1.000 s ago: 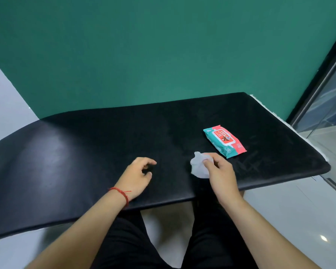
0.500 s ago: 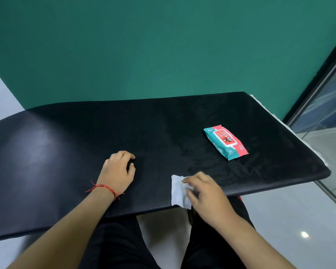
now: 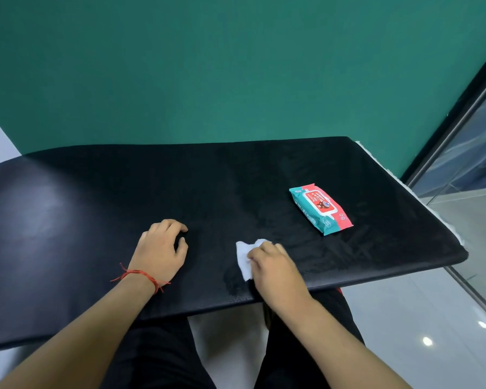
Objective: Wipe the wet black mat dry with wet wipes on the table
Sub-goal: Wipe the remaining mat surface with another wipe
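Observation:
A black mat (image 3: 96,209) covers the whole table top. My right hand (image 3: 275,269) presses a white wipe (image 3: 244,255) flat on the mat near its front edge, and the wipe's right part is hidden under my fingers. Faint wet streaks show on the mat around and to the right of the wipe. My left hand (image 3: 162,251) rests on the mat to the left of the wipe, fingers loosely curled, holding nothing. A teal and red pack of wet wipes (image 3: 320,208) lies on the mat behind and to the right of my right hand.
A green wall stands right behind the table. A glass partition with a dark frame (image 3: 460,127) runs along the right side. My legs in black trousers (image 3: 157,357) are under the table's front edge, above a glossy white floor.
My right hand slid the wipe from beside the pack leftward and toward the front edge, then a little back away from the edge. My left hand stayed resting on the mat.

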Motion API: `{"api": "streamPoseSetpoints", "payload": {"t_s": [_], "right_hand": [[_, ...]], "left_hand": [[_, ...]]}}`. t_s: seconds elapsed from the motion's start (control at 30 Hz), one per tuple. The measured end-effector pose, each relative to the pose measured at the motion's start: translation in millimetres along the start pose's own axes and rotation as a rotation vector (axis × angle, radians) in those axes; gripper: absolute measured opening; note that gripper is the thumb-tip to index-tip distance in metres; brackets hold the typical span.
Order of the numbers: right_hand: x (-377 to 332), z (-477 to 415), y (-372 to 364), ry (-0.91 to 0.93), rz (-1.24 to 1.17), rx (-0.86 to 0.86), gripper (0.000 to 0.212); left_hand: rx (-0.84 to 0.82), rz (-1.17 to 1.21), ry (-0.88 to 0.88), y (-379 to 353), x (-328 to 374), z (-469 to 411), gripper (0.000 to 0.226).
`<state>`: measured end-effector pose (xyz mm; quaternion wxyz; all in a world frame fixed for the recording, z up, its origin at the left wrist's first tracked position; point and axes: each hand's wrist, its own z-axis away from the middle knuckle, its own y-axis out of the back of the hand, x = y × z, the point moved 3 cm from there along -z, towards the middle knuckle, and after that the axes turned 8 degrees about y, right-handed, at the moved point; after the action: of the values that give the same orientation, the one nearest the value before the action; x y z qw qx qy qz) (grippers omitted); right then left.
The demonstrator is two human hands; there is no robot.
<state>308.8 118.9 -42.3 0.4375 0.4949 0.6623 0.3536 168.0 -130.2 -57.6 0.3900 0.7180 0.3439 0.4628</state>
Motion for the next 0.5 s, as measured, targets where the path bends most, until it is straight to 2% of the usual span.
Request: {"api": "streamPoseSetpoints", "payload": {"t_s": [0.07,0.17,0.37,0.5], "right_hand": [[11.8,10.4,10.9,-0.018,0.027,0.087,0.025],[-5.4,22.2,20.8,0.142,0.082,0.135,0.036],[-25.4,21.0,24.1,0.165,0.068,0.021,0.039],[-24.6,44.3,4.7,0.147,-0.018,-0.148,0.048]], "left_hand": [[0.001,-0.003,-0.002,-1.1,-0.2,-0.4,0.020],[-0.001,-0.011,-0.005,-2.2,0.2,-0.7,0.020],[0.008,-0.007,-0.001,-1.1,-0.3,0.4,0.020],[0.013,0.001,0.004,-3.5,-1.4,-0.1,0.021]]}}
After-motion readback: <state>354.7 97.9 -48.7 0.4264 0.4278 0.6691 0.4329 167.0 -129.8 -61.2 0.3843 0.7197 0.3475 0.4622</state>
